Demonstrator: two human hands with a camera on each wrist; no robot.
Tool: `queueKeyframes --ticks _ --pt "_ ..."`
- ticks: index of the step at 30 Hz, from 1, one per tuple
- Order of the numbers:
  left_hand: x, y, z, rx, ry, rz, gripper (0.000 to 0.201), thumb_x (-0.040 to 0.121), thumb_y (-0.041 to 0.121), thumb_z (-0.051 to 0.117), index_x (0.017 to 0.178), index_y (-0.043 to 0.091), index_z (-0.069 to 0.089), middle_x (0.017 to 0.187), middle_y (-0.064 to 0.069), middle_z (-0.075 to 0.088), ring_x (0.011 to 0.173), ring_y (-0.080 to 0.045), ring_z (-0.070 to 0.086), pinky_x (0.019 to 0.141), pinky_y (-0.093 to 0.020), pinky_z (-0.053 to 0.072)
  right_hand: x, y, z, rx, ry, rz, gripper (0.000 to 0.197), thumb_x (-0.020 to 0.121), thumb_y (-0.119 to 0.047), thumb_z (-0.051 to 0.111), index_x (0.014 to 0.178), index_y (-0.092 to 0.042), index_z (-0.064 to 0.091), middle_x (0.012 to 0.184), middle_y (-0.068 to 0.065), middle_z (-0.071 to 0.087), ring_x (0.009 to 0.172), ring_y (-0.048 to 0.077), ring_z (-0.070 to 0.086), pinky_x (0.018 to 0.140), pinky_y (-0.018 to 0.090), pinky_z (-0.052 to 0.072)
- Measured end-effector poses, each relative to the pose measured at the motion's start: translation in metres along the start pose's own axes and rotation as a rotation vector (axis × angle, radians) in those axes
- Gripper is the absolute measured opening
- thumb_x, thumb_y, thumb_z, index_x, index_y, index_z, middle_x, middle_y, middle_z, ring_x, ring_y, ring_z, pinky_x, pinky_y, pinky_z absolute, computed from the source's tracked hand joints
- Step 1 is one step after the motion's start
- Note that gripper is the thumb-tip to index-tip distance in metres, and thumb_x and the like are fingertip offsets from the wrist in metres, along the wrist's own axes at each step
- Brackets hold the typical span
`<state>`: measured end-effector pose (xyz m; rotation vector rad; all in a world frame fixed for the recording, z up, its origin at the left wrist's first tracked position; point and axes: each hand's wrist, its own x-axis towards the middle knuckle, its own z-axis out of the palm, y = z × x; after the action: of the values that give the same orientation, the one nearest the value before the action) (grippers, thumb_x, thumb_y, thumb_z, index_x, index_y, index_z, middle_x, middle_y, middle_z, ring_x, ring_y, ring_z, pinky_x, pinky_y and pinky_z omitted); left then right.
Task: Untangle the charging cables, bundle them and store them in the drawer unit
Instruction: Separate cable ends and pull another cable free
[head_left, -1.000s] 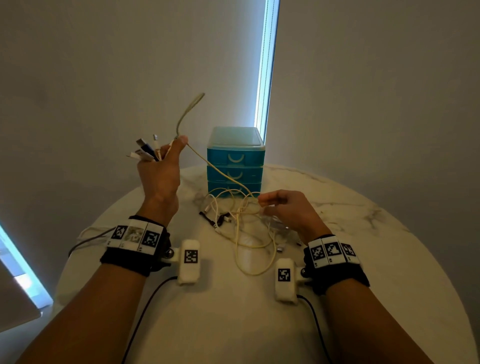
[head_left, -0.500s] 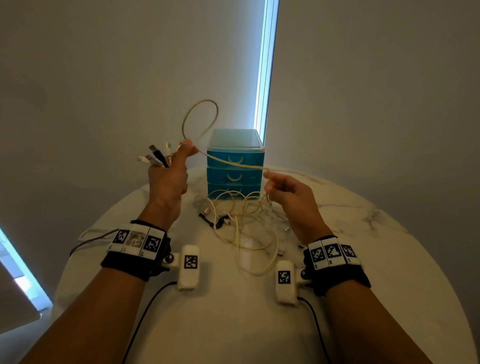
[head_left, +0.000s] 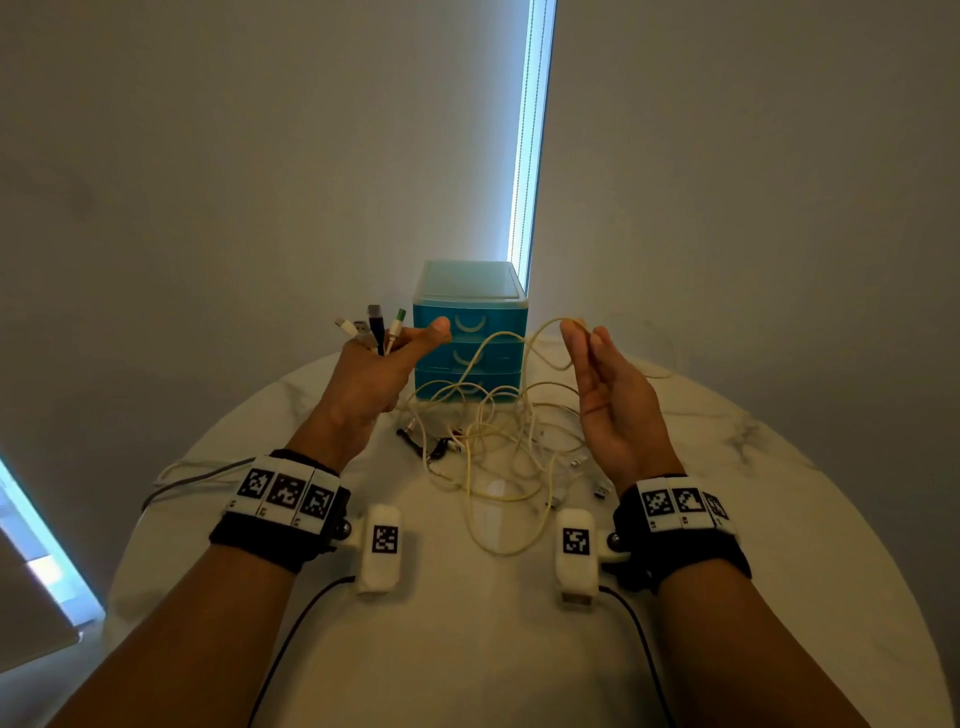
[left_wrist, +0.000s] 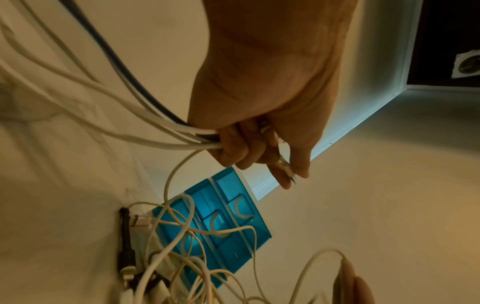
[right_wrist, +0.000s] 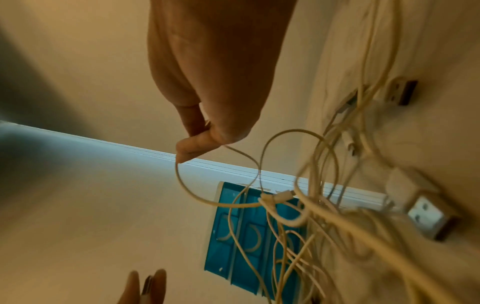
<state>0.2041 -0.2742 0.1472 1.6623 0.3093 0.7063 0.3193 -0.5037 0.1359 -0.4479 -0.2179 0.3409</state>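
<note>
My left hand (head_left: 376, 371) is raised above the table and grips a bunch of cable ends (head_left: 375, 327); their plugs fan out above the fist, and the cords (left_wrist: 145, 121) trail out of the fist in the left wrist view. My right hand (head_left: 597, 364) pinches a cream cable (head_left: 524, 343) between thumb and fingertips (right_wrist: 193, 148), lifting a loop of it. The cable drops into a tangle of cables (head_left: 498, 441) on the table between my hands. Behind the tangle stands the teal drawer unit (head_left: 470, 322), its three drawers closed.
The round white marble table (head_left: 779, 519) ends close to the wall behind the unit. Loose USB plugs (right_wrist: 428, 218) lie at the right of the tangle, a black plug (left_wrist: 124, 236) at its left. A grey cord (head_left: 192, 475) hangs over the left edge.
My right hand rose from the tangle to the height of the unit's top drawer, pulling the cream cable up. The loop that stood above my left thumb is gone; that thumb now sticks out free.
</note>
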Motion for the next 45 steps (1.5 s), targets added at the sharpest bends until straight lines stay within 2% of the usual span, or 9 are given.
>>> queueKeyframes --ticks 4,8,12,16,23,25,31,37,45 --pt "-0.012 0.006 0.008 0.071 -0.184 0.016 0.026 0.090 0.043 0.082 0.107 0.024 0.082 0.057 0.021 0.064 0.045 0.004 0.055 0.044 -0.012 0.039 -0.005 0.010 0.007 -0.047 -0.091 0.083 0.032 0.110 0.001 0.050 0.142 0.000 0.050 0.132 0.030 0.071 0.119 0.032 0.075 0.087 0.028 0.065" --pt "-0.014 0.004 0.018 0.112 -0.296 0.051 0.030 0.087 0.032 0.087 0.114 0.019 0.083 0.104 0.011 0.082 0.092 0.011 0.073 0.064 -0.001 0.049 -0.011 0.021 0.014 -0.080 -0.161 0.151 0.023 0.111 -0.001 0.048 0.132 0.000 0.058 0.136 0.029 0.069 0.124 0.030 0.073 0.097 0.029 0.062" --pt "-0.014 -0.001 0.024 0.109 -0.306 0.091 0.024 0.091 0.030 0.085 0.110 0.015 0.083 0.109 0.010 0.082 0.103 0.001 0.074 0.078 -0.007 0.054 -0.016 0.024 0.018 -0.098 -0.210 0.202 0.024 0.112 -0.003 0.046 0.126 0.001 0.065 0.138 0.026 0.069 0.126 0.028 0.071 0.096 0.027 0.062" --pt "-0.010 -0.006 0.023 0.114 -0.220 0.083 0.021 0.088 0.035 0.087 0.101 0.019 0.084 0.103 0.008 0.082 0.102 -0.005 0.076 0.097 -0.031 0.057 -0.015 0.025 0.016 -0.192 -0.184 0.242 0.022 0.111 -0.010 0.052 0.116 -0.002 0.072 0.131 0.021 0.074 0.120 0.026 0.075 0.097 0.030 0.063" --pt "-0.006 -0.004 0.014 0.087 0.104 0.111 0.013 0.085 0.039 0.088 0.087 0.027 0.085 0.089 0.009 0.082 0.089 -0.003 0.075 0.081 -0.024 0.053 -0.006 0.037 -0.005 -0.683 -0.009 0.391 0.021 0.100 -0.036 0.073 0.093 -0.016 0.068 0.089 0.003 0.072 0.091 0.019 0.073 0.097 0.039 0.056" --pt "-0.004 -0.003 0.011 0.068 0.181 0.122 0.014 0.085 0.041 0.088 0.086 0.028 0.085 0.088 0.007 0.082 0.088 -0.007 0.076 0.079 -0.023 0.055 -0.006 0.041 -0.007 -0.903 -0.021 0.394 0.027 0.097 -0.037 0.077 0.100 -0.009 0.077 0.096 0.007 0.075 0.093 0.021 0.069 0.082 0.034 0.053" --pt "-0.007 -0.001 0.014 0.079 0.126 0.114 0.014 0.085 0.041 0.088 0.087 0.028 0.086 0.089 0.013 0.082 0.089 0.002 0.075 0.085 -0.024 0.054 -0.015 0.044 -0.007 -1.161 -0.191 0.469 0.019 0.083 -0.010 0.090 0.099 -0.012 0.080 0.115 0.023 0.079 0.100 0.032 0.074 0.084 0.037 0.060" --pt "-0.004 0.001 0.010 0.003 0.186 0.093 0.013 0.084 0.038 0.089 0.084 0.026 0.084 0.089 0.009 0.082 0.092 -0.003 0.076 0.085 -0.023 0.052 -0.008 0.037 -0.012 -1.130 -0.106 0.285 0.030 0.088 0.019 0.068 0.111 0.000 0.073 0.103 0.017 0.081 0.079 0.016 0.078 0.065 0.024 0.061" --pt "0.004 0.001 -0.007 -0.030 0.407 0.100 0.012 0.086 0.030 0.086 0.078 0.025 0.078 0.075 0.014 0.076 0.071 0.008 0.067 0.079 -0.021 0.050 0.000 0.024 -0.015 -0.757 0.160 0.026 0.041 0.090 0.029 0.035 0.089 0.005 0.068 0.097 0.025 0.075 0.087 0.030 0.077 0.072 0.027 0.066"
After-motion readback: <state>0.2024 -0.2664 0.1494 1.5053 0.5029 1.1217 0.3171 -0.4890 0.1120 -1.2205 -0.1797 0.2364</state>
